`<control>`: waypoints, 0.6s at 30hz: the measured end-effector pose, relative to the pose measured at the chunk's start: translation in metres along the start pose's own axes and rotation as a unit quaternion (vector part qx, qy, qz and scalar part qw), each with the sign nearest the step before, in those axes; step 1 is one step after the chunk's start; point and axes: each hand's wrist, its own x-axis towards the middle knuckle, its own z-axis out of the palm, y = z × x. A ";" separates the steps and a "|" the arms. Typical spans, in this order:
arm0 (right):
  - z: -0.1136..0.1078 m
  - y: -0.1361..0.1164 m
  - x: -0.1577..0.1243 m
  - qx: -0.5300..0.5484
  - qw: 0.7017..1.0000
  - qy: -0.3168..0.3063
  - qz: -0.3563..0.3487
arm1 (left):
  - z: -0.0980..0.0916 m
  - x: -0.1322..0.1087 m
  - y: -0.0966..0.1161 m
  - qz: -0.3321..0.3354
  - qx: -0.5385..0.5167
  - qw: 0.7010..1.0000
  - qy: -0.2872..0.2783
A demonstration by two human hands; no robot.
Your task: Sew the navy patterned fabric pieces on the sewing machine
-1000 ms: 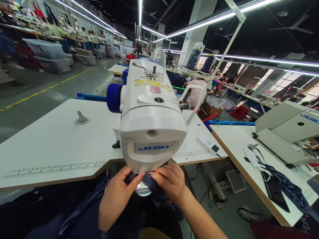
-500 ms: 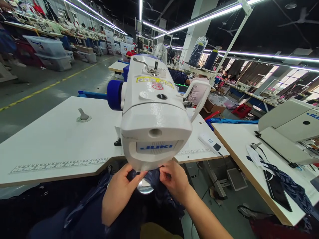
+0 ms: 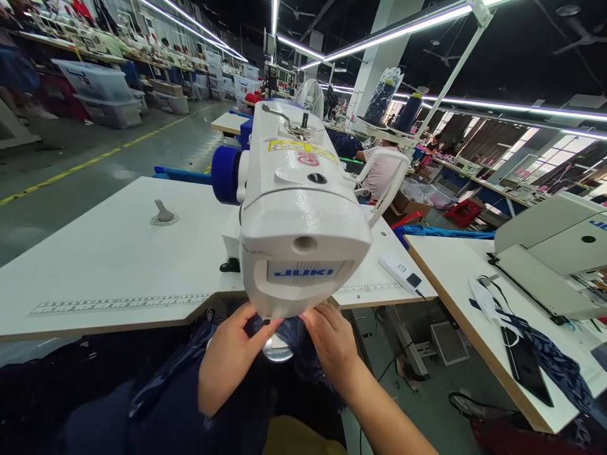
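Observation:
A white sewing machine (image 3: 303, 221) with a blue handwheel fills the middle of the view, its head hiding the needle area. Beneath it, dark blue fabric (image 3: 293, 333) lies over the sewing arm and hangs down on both sides. My left hand (image 3: 234, 357) pinches the fabric at the left, thumb pointing in under the head. On the other side my right hand (image 3: 332, 344) grips the same fabric with bent fingers, close beneath the machine's edge. A round shiny metal part (image 3: 277, 350) shows between the hands.
The white tabletop (image 3: 118, 253) carries a printed ruler (image 3: 118, 304) and a grey object on coiled cord (image 3: 164, 215). At right lies a white device (image 3: 399, 272) with a cable. A neighbouring table holds a phone (image 3: 526, 366), patterned cloth (image 3: 554, 354) and another machine (image 3: 554, 253).
My right hand has shifted slightly up and left, its fingers now straighter and nearer the machine head. The left hand keeps its hold. The whole view has moved a little.

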 end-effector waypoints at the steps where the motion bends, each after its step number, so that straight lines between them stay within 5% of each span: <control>1: 0.001 -0.001 0.000 -0.012 1.000 0.012 -0.006 | 0.000 0.000 0.000 0.000 0.000 1.000 0.001; 14: 0.005 -0.006 0.006 -0.077 0.995 0.016 -0.062 | 0.000 0.002 0.001 0.001 0.028 1.000 0.004; 18: 0.008 -0.007 0.006 -0.029 0.999 0.006 -0.012 | -0.002 0.000 0.004 -0.001 0.016 1.000 -0.007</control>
